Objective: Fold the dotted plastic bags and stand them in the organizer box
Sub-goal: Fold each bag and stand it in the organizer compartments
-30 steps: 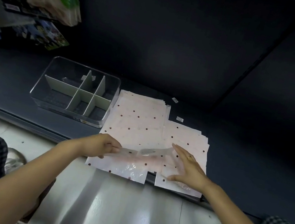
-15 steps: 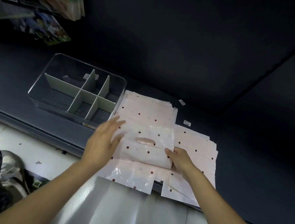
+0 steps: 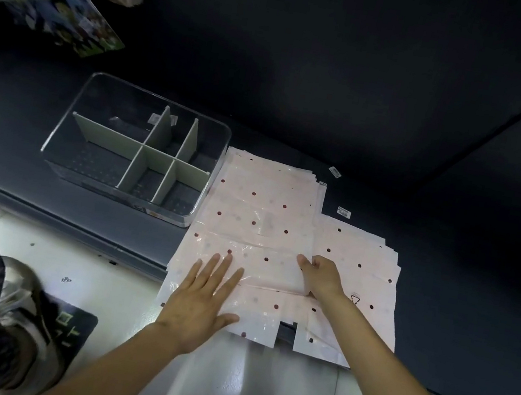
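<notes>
Fold now lies flat where half a second ago we were only bringing the top bag (image 3: 251, 258) over; our left hand (image 3: 201, 305) presses it with straight, spread fingers, while our right hand (image 3: 322, 274) pinches its right edge; we judge one crease made, more needed. The bag rests on the left stack (image 3: 263, 191) beside the organizer box (image 3: 195, 220), whose compartments hold no bags.

A dark platform (image 3: 446, 282) carries a clear organizer box (image 3: 135, 147) beside two stacks of dotted plastic bags (image 3: 264, 205).
</notes>
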Available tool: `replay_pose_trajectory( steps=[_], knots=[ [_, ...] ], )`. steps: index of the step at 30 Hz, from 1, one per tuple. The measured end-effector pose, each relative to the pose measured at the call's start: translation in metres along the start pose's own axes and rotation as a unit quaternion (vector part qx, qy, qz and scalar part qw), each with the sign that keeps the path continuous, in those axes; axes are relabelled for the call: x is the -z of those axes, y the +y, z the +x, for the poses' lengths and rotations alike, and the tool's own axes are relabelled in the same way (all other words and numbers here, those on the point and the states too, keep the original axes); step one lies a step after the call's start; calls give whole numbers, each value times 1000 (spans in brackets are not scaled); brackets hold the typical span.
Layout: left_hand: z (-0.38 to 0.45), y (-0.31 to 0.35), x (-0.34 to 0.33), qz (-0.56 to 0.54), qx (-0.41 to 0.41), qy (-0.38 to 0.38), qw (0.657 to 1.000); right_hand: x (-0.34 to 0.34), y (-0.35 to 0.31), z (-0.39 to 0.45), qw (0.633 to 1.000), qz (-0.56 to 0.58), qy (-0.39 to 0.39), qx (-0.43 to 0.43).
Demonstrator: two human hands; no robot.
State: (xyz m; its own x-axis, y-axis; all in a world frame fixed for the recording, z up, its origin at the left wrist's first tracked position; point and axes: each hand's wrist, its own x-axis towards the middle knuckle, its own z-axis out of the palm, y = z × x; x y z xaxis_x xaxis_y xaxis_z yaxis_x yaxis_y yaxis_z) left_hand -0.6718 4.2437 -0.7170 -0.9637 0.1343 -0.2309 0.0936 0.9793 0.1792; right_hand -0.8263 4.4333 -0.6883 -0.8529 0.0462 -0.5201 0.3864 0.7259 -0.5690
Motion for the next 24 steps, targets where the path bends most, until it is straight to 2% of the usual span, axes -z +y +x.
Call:
replay_pose_trajectory(
  steps=[5, 13, 15, 17, 18, 20, 21, 23, 24],
  knots=[
    [1, 3, 3, 35, -6, -16, 999, 0, 2, -9, 999, 46, -10, 1],
    [2, 7, 7, 59, -3, -47, 997, 3, 9, -30, 990, -94, 64, 83],
    [2, 6, 7, 54, -4, -49, 997, 2, 8, -39, 967, -183, 133, 115],
    [2, 6, 7, 50, -1, -50, 998, -6, 5, -56, 928, -229, 189, 225],
    [2, 6, 7, 48, 0, -50, 998, -14, 4, -66, 903, -231, 181, 315],
    [3, 6, 6, 45, 1, -49, 998, -34, 6, -79, 821, -279, 118, 485],
    [3, 5, 5, 42, 0, -47, 998, -42, 10, -83, 797, -325, 55, 507],
    [1, 2, 5, 37, -8, -39, 999, -49, 23, -83, 812, -381, -55, 439],
    [0, 0, 5, 37, -13, -38, 999, -45, 33, -79, 825, -390, -68, 402]
  ],
)
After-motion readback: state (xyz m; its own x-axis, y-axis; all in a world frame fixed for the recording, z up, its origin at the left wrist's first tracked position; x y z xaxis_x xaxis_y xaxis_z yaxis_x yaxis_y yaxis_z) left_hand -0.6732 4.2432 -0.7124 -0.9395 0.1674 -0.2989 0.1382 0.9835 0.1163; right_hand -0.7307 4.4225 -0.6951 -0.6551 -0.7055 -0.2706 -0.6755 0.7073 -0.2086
